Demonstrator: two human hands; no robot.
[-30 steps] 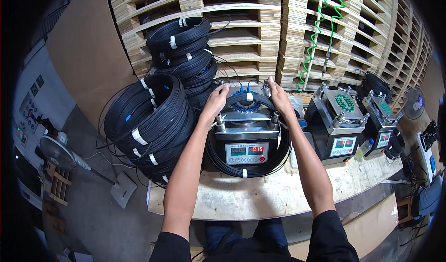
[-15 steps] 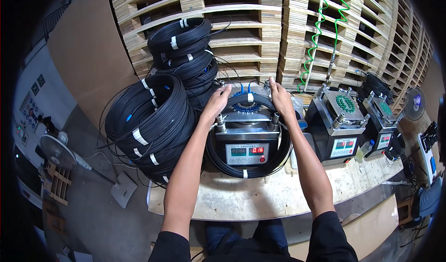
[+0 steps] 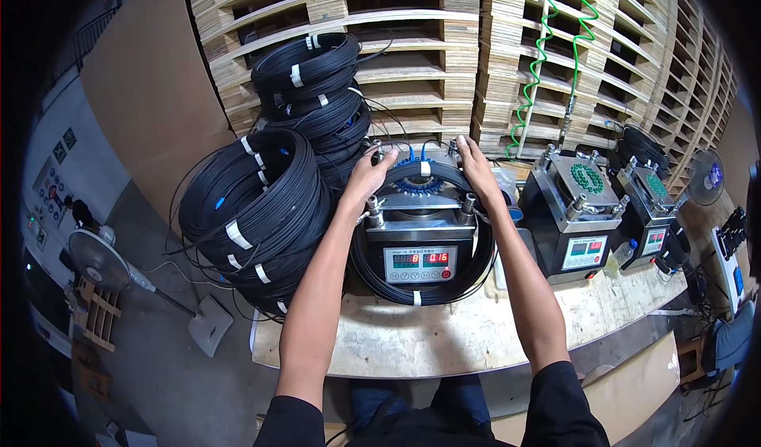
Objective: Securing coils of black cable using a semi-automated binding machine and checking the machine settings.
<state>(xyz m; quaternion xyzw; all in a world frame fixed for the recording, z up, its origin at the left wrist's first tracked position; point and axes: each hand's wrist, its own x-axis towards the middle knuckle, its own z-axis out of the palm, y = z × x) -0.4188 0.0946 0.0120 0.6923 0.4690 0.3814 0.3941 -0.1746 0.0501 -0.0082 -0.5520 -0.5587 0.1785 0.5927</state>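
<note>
A polishing machine with a red digital display (image 3: 418, 265) stands before me on the wooden bench. Around it rests a black cable coil (image 3: 417, 297), bound with white tape. Blue connectors (image 3: 416, 185) ring the round fixture on top, and two thin cables rise from its far side. My left hand (image 3: 368, 179) is curled at the far left metal clamp post (image 3: 377, 144), its thumb bent inward. My right hand (image 3: 477, 170) is at the far right clamp post (image 3: 453, 148). The undersides of both hands' fingers are hidden.
Tall stacks of black cable coils (image 3: 254, 209) stand left of the machine. Two similar machines (image 3: 585, 209) with green fixtures are to the right. Wooden pallets (image 3: 412, 43) rise behind the bench (image 3: 396, 344). Green coiled hoses (image 3: 536, 66) hang there; a fan (image 3: 99, 261) stands at left.
A red digit now glows on the left part of the machine's display, which was dim before. Both hands stay at the far posts, with only a slight shift.
</note>
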